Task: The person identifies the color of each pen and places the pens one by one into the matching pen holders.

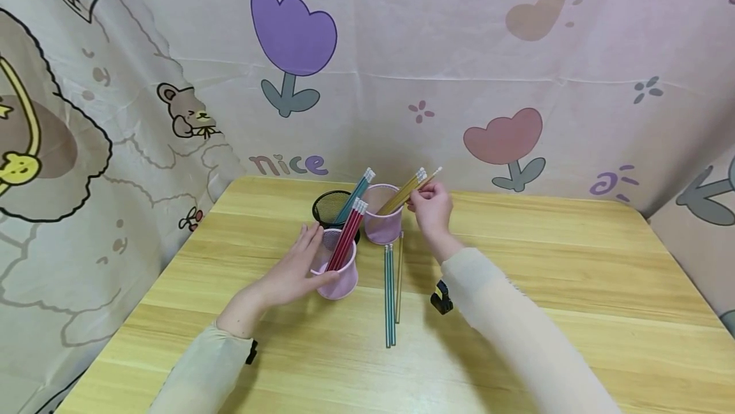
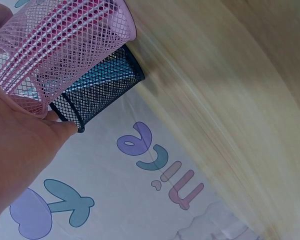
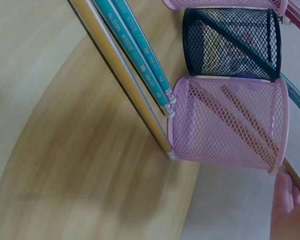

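Observation:
My left hand (image 1: 289, 273) holds the near pink mesh pencil cup (image 1: 340, 285), thumb along its front and fingers on the far side of the rim. Red pencils (image 1: 347, 235) with white ends lean in that cup. Behind it, a black mesh pencil cup (image 1: 330, 208) carries teal pencils (image 1: 354, 197). My right hand (image 1: 433, 210) pinches a yellow pencil (image 1: 432, 175) at the rim of the far pink mesh cup (image 1: 383, 229). More yellow pencils (image 1: 402, 193) lean inside it; their lower parts show through the mesh in the right wrist view.
Two teal pencils (image 1: 390, 296) and one yellow pencil (image 1: 399, 280) lie on the wooden table (image 1: 574, 261), their far ends close to the far pink cup. A small black object (image 1: 441, 299) sits beside my right sleeve. A printed cloth (image 1: 396, 31) hangs behind the table.

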Tool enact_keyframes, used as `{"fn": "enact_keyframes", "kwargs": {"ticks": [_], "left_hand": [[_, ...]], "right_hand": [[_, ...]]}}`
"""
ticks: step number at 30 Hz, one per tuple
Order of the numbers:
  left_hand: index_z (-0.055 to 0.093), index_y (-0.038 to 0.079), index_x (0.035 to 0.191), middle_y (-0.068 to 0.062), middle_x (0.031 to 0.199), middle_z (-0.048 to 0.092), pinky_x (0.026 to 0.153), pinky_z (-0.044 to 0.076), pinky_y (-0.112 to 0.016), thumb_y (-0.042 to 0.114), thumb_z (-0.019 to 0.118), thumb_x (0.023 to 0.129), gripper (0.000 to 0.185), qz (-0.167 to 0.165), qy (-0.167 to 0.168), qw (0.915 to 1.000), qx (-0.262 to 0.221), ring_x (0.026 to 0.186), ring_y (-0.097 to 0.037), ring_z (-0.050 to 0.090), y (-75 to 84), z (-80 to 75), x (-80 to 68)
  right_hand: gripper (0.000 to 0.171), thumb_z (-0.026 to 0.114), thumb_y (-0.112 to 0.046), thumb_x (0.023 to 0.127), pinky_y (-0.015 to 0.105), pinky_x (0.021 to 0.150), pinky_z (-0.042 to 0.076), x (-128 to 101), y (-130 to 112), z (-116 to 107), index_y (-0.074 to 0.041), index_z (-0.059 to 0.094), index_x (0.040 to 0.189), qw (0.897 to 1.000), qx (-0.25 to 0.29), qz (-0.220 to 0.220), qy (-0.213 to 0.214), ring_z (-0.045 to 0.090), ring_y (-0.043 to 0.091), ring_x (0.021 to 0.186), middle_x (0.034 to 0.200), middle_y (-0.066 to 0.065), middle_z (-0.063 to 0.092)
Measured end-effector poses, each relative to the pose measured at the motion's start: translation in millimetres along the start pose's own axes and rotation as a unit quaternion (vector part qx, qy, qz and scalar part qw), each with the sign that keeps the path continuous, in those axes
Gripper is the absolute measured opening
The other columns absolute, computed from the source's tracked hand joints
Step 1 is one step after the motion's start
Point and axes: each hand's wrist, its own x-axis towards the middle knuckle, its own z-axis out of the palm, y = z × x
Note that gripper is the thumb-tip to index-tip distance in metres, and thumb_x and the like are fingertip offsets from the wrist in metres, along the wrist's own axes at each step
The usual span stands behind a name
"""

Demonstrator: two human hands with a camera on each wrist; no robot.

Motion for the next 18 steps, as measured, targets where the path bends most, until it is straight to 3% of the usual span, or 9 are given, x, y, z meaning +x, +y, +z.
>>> {"fn": "enact_keyframes", "kwargs": {"ticks": [5, 11, 18], "left_hand": [[0.009, -0.005, 0.148, -0.020, 0.157, 0.000, 0.113, 0.014, -0.060, 0.053, 0.056, 0.087, 0.096, -0.003, -0.003, 1.0000, -0.004, 0.142, -0.044, -0.004, 0.2, 0.4, -0.4], [0.009, -0.005, 0.148, -0.020, 0.157, 0.000, 0.112, 0.014, -0.060, 0.050, 0.058, 0.087, 0.095, -0.003, -0.001, 1.0000, -0.009, 0.142, -0.044, -0.004, 0.2, 0.0, -1.0], [0.009, -0.005, 0.148, -0.021, 0.157, 0.000, 0.112, 0.014, -0.060, 0.053, 0.056, 0.087, 0.096, -0.002, -0.001, 1.0000, -0.004, 0.142, -0.045, -0.002, 0.0, 0.1, -1.0]], "right_hand": [[0.029, 0.060, -0.007, 0.087, 0.029, 0.066, 0.059, -2.6, 3.4, -3.8, 0.009, 0.054, 0.110, 0.999, -0.025, 0.025, -0.036, 0.063, 0.010, 0.062, 0.103, 0.030, 0.064], [0.035, 0.066, -0.018, 0.086, 0.032, 0.067, 0.059, -5.0, 7.7, -12.1, 0.005, 0.054, 0.109, 0.998, -0.037, 0.030, -0.048, 0.066, 0.019, 0.069, 0.090, 0.016, 0.064], [0.029, 0.066, -0.017, 0.086, 0.028, 0.063, 0.059, -7.7, 12.3, -20.8, 0.004, 0.056, 0.102, 0.995, -0.066, 0.037, -0.062, 0.064, 0.014, 0.064, 0.079, 0.006, 0.062]]}}
